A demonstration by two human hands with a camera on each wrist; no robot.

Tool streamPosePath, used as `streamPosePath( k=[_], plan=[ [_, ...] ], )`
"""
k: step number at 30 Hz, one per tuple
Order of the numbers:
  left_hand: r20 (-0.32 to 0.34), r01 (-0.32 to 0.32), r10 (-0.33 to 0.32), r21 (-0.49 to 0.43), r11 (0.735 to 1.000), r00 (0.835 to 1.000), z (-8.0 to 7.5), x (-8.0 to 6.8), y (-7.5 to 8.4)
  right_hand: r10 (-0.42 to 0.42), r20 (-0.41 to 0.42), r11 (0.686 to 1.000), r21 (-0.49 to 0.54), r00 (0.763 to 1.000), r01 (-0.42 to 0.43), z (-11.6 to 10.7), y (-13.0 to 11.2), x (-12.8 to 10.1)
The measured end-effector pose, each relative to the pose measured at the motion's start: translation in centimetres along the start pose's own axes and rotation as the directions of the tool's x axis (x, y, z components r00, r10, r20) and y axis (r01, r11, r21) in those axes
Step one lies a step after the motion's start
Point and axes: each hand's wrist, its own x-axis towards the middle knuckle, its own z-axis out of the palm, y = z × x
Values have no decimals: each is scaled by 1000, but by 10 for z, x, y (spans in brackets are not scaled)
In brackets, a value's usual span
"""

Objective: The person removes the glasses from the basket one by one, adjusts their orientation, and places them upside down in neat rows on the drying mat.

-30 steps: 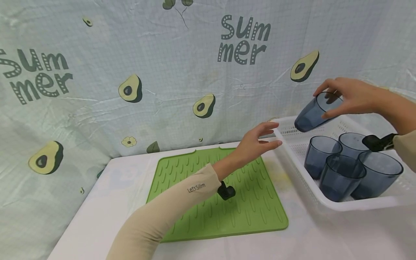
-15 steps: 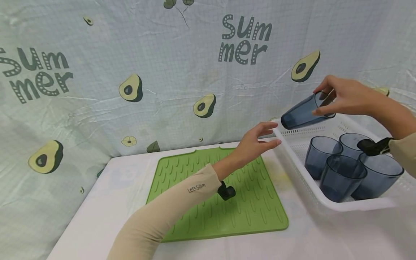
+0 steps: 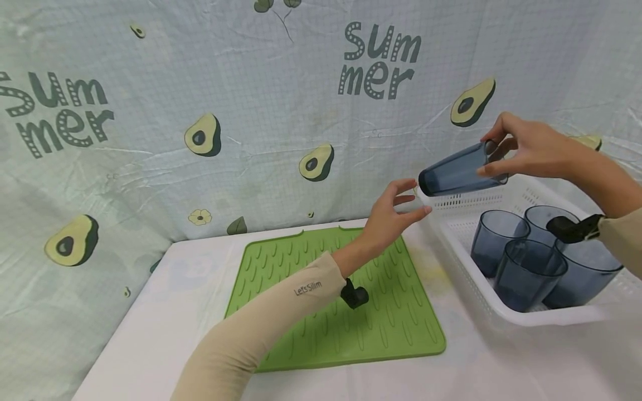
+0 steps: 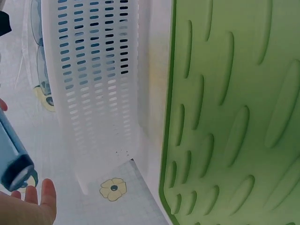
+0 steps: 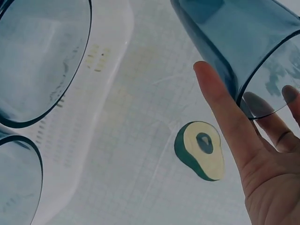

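Note:
A blue drinking glass (image 3: 456, 170) is gripped near its rim by my right hand (image 3: 526, 147), above the back left of the white basket (image 3: 463, 281). It lies tilted nearly on its side, its base pointing left. My left hand (image 3: 393, 211) is raised beside the basket's left rim, fingers and thumb spread, with the glass's base close to its fingertips. In the left wrist view, the base of the glass (image 4: 16, 171) shows just above the left fingers (image 4: 48, 192). The right wrist view shows the thumb (image 5: 215, 93) along the outside of the glass, with other fingers behind the rim.
Several more blue glasses (image 3: 529, 273) stand upright in the basket's front part. A green ridged mat (image 3: 391, 317) lies on the white table (image 3: 145, 312) under my left arm. Behind rises a light cloth (image 3: 261, 128) printed with avocados.
My right hand has moved left with the glass and tipped it further toward horizontal, bringing its base close to my left hand. The left hand has shifted slightly, its fingertips rising.

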Motion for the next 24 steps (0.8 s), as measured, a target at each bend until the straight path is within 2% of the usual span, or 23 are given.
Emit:
streamPosePath(
  k=[4,14,21,24],
  plan=[
    [-21,-10,10,7,1000,1000,-1,1,-1,-9,1,998,55,1000,9,-3,2,-3],
    [-13,-67,66,-66,996,998,-1,0,-2,-49,33,985,167,998,43,-3,5,-9],
    [31,-115,123,-193,974,992,2,1,-8,-110,71,957,279,991,86,1,4,-9],
    [25,-150,159,-211,966,987,2,1,-8,-125,80,950,297,989,96,2,3,-8]
  ],
)
